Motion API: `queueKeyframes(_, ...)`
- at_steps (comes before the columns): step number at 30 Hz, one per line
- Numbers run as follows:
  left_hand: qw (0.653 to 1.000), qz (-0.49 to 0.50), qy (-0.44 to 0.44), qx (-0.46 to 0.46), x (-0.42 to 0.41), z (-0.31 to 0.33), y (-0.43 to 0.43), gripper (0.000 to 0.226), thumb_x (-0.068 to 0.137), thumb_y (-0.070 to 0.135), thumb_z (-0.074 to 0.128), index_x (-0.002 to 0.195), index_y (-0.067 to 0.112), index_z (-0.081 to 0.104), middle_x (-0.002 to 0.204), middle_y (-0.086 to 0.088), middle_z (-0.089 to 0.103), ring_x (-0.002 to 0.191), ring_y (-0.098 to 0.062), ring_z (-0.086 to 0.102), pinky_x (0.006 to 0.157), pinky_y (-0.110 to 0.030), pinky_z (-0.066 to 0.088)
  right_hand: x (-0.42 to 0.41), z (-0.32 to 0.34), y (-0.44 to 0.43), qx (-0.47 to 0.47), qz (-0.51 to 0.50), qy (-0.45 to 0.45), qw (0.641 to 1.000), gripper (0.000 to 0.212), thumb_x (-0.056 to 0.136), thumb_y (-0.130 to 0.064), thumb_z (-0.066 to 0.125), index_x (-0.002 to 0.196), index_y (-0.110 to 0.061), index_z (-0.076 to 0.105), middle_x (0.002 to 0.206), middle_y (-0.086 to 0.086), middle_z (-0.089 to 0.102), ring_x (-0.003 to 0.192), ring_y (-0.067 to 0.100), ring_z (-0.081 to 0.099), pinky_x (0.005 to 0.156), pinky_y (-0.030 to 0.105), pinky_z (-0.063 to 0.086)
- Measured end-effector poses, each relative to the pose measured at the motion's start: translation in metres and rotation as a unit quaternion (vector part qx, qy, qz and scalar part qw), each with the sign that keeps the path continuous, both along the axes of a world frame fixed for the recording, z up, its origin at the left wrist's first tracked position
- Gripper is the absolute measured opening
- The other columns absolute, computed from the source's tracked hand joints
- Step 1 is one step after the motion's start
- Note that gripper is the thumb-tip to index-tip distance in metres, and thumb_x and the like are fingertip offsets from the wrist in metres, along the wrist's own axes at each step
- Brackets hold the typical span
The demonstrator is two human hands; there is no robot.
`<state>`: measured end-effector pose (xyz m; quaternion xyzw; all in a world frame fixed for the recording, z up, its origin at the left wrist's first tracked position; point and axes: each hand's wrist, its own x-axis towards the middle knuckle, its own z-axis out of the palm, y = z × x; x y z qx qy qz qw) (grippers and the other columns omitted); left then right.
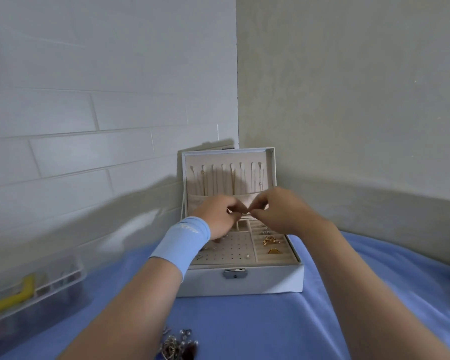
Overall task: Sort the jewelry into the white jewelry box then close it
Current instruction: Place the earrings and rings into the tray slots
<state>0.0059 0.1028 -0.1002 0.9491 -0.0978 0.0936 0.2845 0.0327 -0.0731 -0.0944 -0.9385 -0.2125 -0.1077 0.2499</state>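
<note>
Left hand (220,215), right hand (279,211) over box (270,281)

White jewelry box (242,281) open, lid (226,175) upright, gold rings (272,245) inside; tiny piece (246,212) pinched above it; loose pile (177,344) in front.

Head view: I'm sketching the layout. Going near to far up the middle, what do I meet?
Loose jewelry pile → box latch → gold rings → necklaces hanging in the lid.

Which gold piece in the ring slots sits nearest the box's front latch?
The rounded gold piece, in the row nearest the front; the gold bow-shaped piece lies behind it.
</note>
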Motion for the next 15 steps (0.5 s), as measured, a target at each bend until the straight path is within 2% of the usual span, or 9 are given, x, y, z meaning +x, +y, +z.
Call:
queueKeyframes(3, 0.999, 0.024, -0.023, 0.004, -0.02, 0.004, 0.021, 0.022, 0.097, 0.016, 0.055, 0.099, 0.028, 0.074, 0.088, 0.017, 0.065, 0.08, -0.008, 0.062, 0.074, -0.026, 0.049, -0.017, 0.007, 0.022, 0.002, 0.056, 0.009, 0.998, 0.011, 0.089, -0.031, 0.069, 0.092, -0.03, 0.079, 0.088, -0.014, 0.072, 0.086, 0.006, 0.066, 0.081, 0.033, 0.058)
queueKeyframes(7, 0.998, 0.045, -0.01, 0.047, -0.046, -0.001, 0.042, 0.021, 0.095, 0.016, 0.056, 0.097, 0.025, 0.075, 0.093, 0.008, 0.069, 0.08, -0.012, 0.064, 0.071, -0.024, 0.05, -0.033, 0.003, 0.047, -0.044, 0.088, 0.029, 0.995, 0.013, 0.085, -0.033, 0.077, 0.096, -0.028, 0.08, 0.09, -0.011, 0.073, 0.087, 0.009, 0.067, 0.082, 0.033, 0.058)
queueKeyframes(10, 0.996, 0.052, -0.009, 0.069, -0.06, -0.008, 0.053, 0.016, 0.092, 0.023, 0.061, 0.095, 0.025, 0.076, 0.088, 0.007, 0.068, 0.078, -0.013, 0.062, 0.073, -0.027, 0.052, -0.038, -0.005, 0.058, -0.068, 0.094, 0.034, 0.993, 0.01, 0.086, -0.029, 0.074, 0.094, -0.028, 0.08, 0.089, -0.009, 0.073, 0.083, 0.011, 0.066, 0.07, 0.026, 0.053)
queueKeyframes(12, 0.997, 0.044, -0.026, 0.054, -0.068, -0.01, 0.059, 0.016, 0.091, 0.024, 0.062, 0.091, 0.029, 0.077, 0.088, 0.011, 0.068, 0.072, -0.006, 0.058, 0.066, -0.018, 0.045, -0.041, -0.008, 0.061, -0.078, 0.092, 0.031, 0.992, 0.011, 0.089, -0.027, 0.069, 0.093, -0.029, 0.079, 0.088, -0.012, 0.071, 0.081, 0.008, 0.064, 0.065, 0.022, 0.047)
queueKeyframes(15, 0.998, 0.042, -0.037, 0.032, -0.079, -0.009, 0.067, 0.015, 0.093, 0.026, 0.062, 0.088, 0.032, 0.076, 0.092, 0.018, 0.068, 0.078, 0.002, 0.058, 0.068, -0.01, 0.042, -0.043, -0.007, 0.062, -0.093, 0.091, 0.028, 0.991, 0.011, 0.09, -0.027, 0.068, 0.092, -0.028, 0.078, 0.092, -0.012, 0.072, 0.086, 0.009, 0.064, 0.075, 0.027, 0.054)
